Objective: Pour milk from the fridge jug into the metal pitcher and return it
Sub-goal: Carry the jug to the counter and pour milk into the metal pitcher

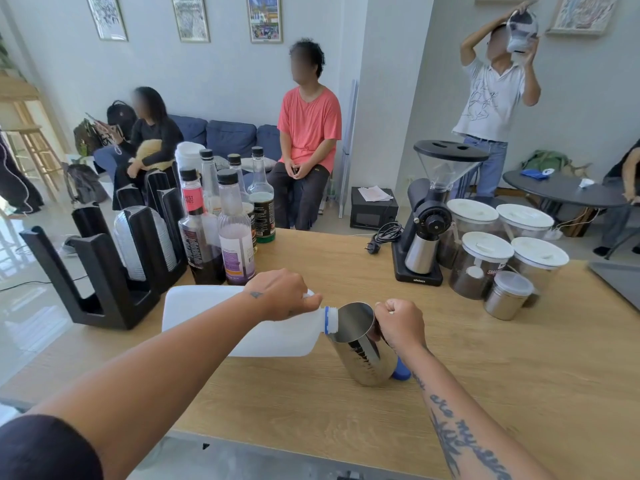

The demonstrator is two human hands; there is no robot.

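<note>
A white plastic milk jug [194, 310] lies tipped on its side over the wooden counter, its open neck with a blue ring resting at the rim of the metal pitcher [363, 351]. My left hand [280, 294] grips the jug at its handle near the neck. My right hand [400, 323] holds the pitcher's handle and tilts the pitcher toward the jug. The pitcher's inside looks shiny; I cannot make out milk in it. A blue cap [401, 370] lies on the counter just behind the pitcher's base.
Syrup bottles [235, 233] and black cup holders [104, 271] stand at the left. A coffee grinder [429, 216], lidded jars [485, 261] and a small steel canister [507, 296] crowd the right. Several people sit or stand beyond the wooden counter [311, 403].
</note>
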